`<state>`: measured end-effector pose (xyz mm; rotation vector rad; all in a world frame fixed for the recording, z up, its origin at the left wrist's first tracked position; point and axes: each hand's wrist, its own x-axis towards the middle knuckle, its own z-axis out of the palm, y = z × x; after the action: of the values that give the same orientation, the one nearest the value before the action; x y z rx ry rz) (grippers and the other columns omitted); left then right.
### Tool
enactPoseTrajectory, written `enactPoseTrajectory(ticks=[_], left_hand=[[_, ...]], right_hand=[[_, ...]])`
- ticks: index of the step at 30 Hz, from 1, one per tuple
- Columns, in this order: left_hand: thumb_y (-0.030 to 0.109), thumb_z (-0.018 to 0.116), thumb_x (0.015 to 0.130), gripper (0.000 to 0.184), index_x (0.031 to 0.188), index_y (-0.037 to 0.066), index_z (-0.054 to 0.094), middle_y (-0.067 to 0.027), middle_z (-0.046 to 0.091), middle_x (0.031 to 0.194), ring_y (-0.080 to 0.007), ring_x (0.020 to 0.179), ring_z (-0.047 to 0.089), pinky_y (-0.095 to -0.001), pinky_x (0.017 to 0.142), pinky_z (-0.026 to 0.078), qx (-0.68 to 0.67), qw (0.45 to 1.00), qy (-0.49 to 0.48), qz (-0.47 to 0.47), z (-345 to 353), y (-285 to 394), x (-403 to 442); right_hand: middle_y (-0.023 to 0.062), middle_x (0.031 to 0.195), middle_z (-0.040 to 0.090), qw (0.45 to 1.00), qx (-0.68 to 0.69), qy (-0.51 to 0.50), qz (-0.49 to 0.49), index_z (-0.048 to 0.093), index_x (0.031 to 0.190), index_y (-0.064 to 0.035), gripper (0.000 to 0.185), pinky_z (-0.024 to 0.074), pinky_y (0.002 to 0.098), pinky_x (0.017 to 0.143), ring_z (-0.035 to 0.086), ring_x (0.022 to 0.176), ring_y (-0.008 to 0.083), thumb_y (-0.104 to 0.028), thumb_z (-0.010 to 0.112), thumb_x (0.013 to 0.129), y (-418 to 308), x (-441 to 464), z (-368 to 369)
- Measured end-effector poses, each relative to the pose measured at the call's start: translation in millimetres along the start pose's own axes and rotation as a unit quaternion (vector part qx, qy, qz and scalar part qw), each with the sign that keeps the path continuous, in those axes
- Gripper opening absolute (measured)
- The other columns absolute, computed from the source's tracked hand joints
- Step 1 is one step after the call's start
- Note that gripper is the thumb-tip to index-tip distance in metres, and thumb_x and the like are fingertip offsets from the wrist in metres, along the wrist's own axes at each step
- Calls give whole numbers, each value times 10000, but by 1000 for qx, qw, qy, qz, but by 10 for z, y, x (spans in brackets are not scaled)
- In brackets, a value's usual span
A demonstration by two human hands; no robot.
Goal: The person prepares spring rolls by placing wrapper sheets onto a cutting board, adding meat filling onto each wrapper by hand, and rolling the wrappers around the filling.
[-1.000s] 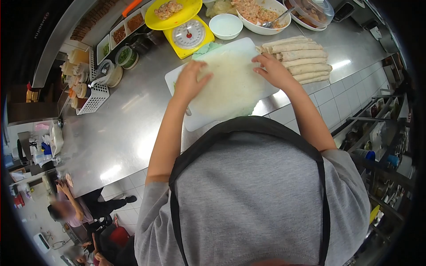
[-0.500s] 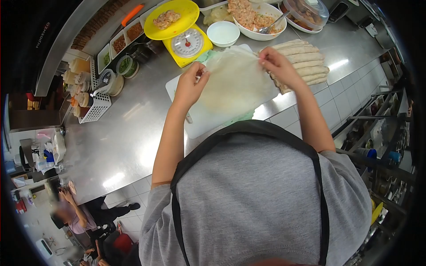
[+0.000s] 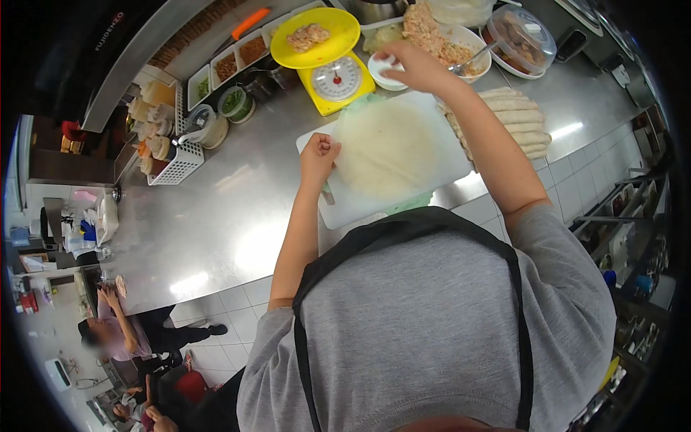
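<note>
A thin, pale round wrapper [image 3: 389, 147] lies flat on the white cutting board [image 3: 332, 214]. My left hand [image 3: 319, 158] is closed at the wrapper's left edge, fingers curled; whether they pinch anything is hidden. My right hand [image 3: 417, 68] is over the small white bowl [image 3: 387, 81], fingers apart and holding nothing. Part of a knife [image 3: 327, 194] shows at the board's left edge. Green cloth or plastic [image 3: 414, 204] peeks out around the board. Right of the board, long pale rolls [image 3: 515, 119] lie side by side.
Behind the board stands a yellow scale [image 3: 337, 81] with minced filling [image 3: 308, 36] on its pan. A large bowl of filling [image 3: 461, 54] holds a spoon. A covered food container [image 3: 518, 43] is farther right. Left are a bottle basket [image 3: 176, 162] and a tub of greens [image 3: 236, 104]. Another person [image 3: 126, 320] is lower left.
The wrapper, held up by both hands before, now lies on the board. My right hand has let go and moved up to the small bowl. My left hand stays near the wrapper's edge.
</note>
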<state>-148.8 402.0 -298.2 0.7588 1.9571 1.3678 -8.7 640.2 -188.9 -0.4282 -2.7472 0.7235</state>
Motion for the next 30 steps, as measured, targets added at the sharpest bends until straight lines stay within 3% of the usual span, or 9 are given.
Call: enactPoseTrajectory(ticks=[2, 4, 7, 9, 12, 16, 21, 28, 30], left_hand=[[55, 699, 770, 283, 987, 29, 520, -9, 560, 793, -76, 643, 526, -213, 598, 458, -7, 996, 16, 85, -16, -152, 86], [24, 698, 751, 390, 1092, 44, 510, -29, 551, 892, -86, 693, 514, -219, 622, 458, 74, 991, 11, 114, -9, 1, -35], [-1, 683, 748, 492, 1193, 67, 484, -33, 532, 950, -90, 753, 496, -220, 652, 453, 23, 993, 6, 117, -6, 21, -107], [-2, 671, 755, 485, 1199, 66, 490, -43, 539, 952, -104, 770, 505, -229, 668, 455, 21, 992, 31, 124, 54, -49, -125], [1, 647, 767, 441, 1183, 57, 511, -69, 554, 958, -150, 786, 526, -261, 699, 460, 71, 976, 96, 184, 186, -161, -164], [16, 610, 781, 349, 1124, 36, 550, -116, 568, 970, -232, 811, 547, -323, 747, 459, 218, 933, 126, 257, 219, -123, -205], [17, 603, 784, 336, 1116, 30, 553, -117, 570, 960, -238, 830, 545, -332, 761, 453, 172, 943, 119, 258, 214, -117, -202], [8, 611, 783, 319, 1097, 6, 552, -117, 570, 952, -217, 824, 528, -312, 767, 445, 176, 942, 118, 260, 207, -153, -191], [4, 612, 781, 315, 1090, 3, 552, -116, 570, 952, -218, 823, 525, -310, 767, 445, 171, 943, 115, 261, 213, -171, -171]], right_hand=[[91, 1056, 600, 987, -15, 139, -79, 574, 1073, -59, 315, 490, 349, 788, 604, 897, 247, -175, 671, 796, -263, 345, -124], [109, 1141, 560, 982, -42, 155, -102, 565, 1145, -93, 439, 477, 367, 847, 585, 962, 290, -268, 703, 767, -369, 749, -115], [198, 1143, 520, 957, -71, 183, -215, 525, 1165, -87, 571, 430, 363, 897, 507, 1049, 328, -228, 746, 658, -204, 1435, 294], [122, 1194, 518, 984, -128, 100, -77, 551, 1214, -168, 532, 444, 394, 919, 550, 1035, 324, -356, 711, 743, -459, 1462, 256], [128, 1241, 476, 985, -173, -7, -18, 542, 1240, -234, 541, 417, 398, 963, 516, 1087, 351, -384, 696, 744, -620, 1532, 267], [125, 1213, 501, 981, -192, 7, -34, 557, 1216, -234, 512, 428, 394, 947, 535, 1057, 336, -347, 704, 738, -534, 1607, 343], [109, 1006, 558, 987, 9, 10, -160, 601, 1106, -146, 389, 454, 376, 819, 568, 911, 274, -206, 697, 734, -388, 1384, 224], [102, 1006, 565, 939, 143, -250, -189, 609, 1079, -115, 362, 443, 339, 808, 549, 929, 232, -182, 692, 733, -336, 55, 54], [104, 1080, 577, 935, 133, -312, -107, 614, 1074, -108, 352, 440, 342, 820, 543, 980, 213, -143, 684, 731, -291, -194, -96]])
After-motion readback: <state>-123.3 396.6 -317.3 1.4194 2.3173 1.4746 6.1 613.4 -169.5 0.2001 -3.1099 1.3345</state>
